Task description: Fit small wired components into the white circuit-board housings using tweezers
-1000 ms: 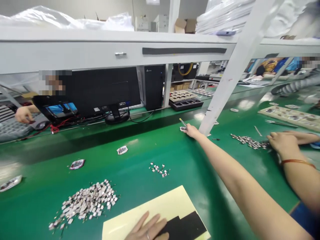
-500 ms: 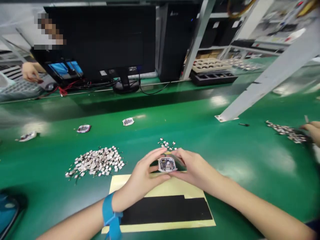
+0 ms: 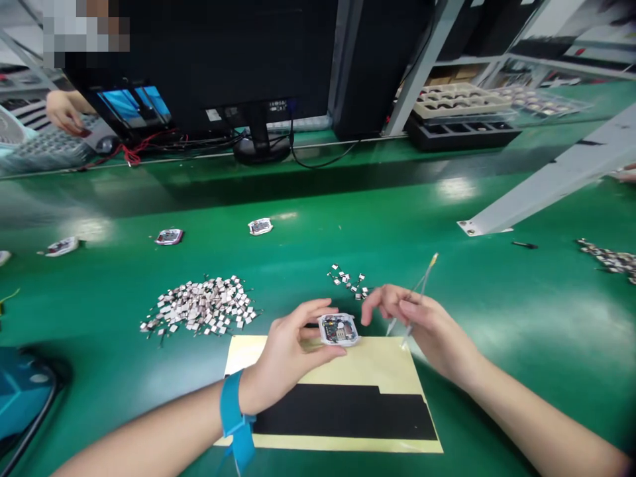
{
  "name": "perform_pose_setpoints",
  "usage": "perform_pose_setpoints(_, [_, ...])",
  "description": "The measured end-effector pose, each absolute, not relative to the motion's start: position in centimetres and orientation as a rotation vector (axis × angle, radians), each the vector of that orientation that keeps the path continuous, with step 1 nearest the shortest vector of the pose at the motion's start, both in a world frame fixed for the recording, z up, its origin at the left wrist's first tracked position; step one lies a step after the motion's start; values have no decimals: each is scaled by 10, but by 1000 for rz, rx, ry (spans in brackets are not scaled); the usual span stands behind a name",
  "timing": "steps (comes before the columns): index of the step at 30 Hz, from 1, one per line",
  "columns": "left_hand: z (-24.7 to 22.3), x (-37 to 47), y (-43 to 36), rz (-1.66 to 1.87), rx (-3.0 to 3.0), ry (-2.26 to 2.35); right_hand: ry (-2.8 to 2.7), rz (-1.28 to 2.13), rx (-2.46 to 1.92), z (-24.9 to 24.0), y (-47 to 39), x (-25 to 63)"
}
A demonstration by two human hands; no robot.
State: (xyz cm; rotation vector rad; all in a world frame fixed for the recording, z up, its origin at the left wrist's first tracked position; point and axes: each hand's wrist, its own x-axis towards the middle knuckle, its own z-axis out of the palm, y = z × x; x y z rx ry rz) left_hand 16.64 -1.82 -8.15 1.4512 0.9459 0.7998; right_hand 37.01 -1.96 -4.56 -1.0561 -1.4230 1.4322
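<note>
My left hand (image 3: 285, 351), with a blue strap at the wrist, grips a small white-framed device (image 3: 338, 330) by its edges, its inner electronics facing up. Just right of it, my right hand (image 3: 422, 324) holds thin metal tweezers (image 3: 424, 281) with a yellow end pointing up; its fingers do not touch the device. Beneath both lies a yellow sheet (image 3: 392, 361) with a black strip (image 3: 342, 411) on it. A large pile of small white parts (image 3: 201, 305) is on the left, and a smaller scatter (image 3: 342, 278) lies behind the device.
Similar devices (image 3: 260, 226) stand in a row on the green table (image 3: 308, 245). A monitor (image 3: 223, 59), a metal post (image 3: 546, 172) and trays (image 3: 462, 129) are at the back. A teal object (image 3: 22, 391) sits at left. Another person's hand (image 3: 64, 112) shows at upper left.
My right hand has moved right, away from the device, and the tweezers now show clearly. My left hand keeps its hold. The view has shifted, and the other person's hand at right has mostly left it.
</note>
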Motion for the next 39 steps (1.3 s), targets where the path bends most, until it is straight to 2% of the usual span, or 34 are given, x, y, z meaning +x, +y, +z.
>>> perform_pose_setpoints(5, [-81, 166, -20, 848, 1507, 916, -1260, 1629, -845, -50, -27, 357])
perform_pose_setpoints(11, [-81, 163, -22, 909, 1500, 847, -1408, 1426, -816, -52, -33, 355])
perform_pose_setpoints(19, [-82, 163, -23, 949, 1533, 851, -1747, 901, -808, -51, -37, 358])
perform_pose_setpoints(30, [-77, 162, -24, 940, 1668, 831, -2054, 583, -741, -40, -45, 361])
perform_pose_setpoints(39, [-74, 162, -23, 955, 1779, 844, -2061, 575, -664, -46, -45, 357])
